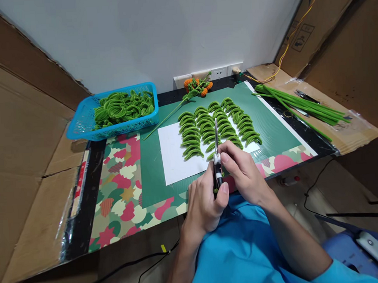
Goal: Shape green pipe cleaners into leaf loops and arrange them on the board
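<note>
My left hand [204, 200] is closed around the black-and-white handle of a slim metal-bladed hand tool [216, 133], seen edge-on, its tip pointing away from me. My right hand [242, 168] is closed too, thumb and fingers pressed at the tool's white middle. Bits of green fuzz show by the handle; whether a piece is held there is hidden. Just beyond lie rows of curved green chenille-stem pieces [190, 135] on a white sheet [172, 160]. The tool's blade overlaps these rows from my viewpoint.
A blue basket [110, 130] of looped green pieces stands back left. Orange chenille flowers [198, 85] on a long stem lie behind the rows. Straight green stems [303, 103] and small tools [305, 95] lie right. Cardboard walls [10, 141] flank the green mat [156, 187].
</note>
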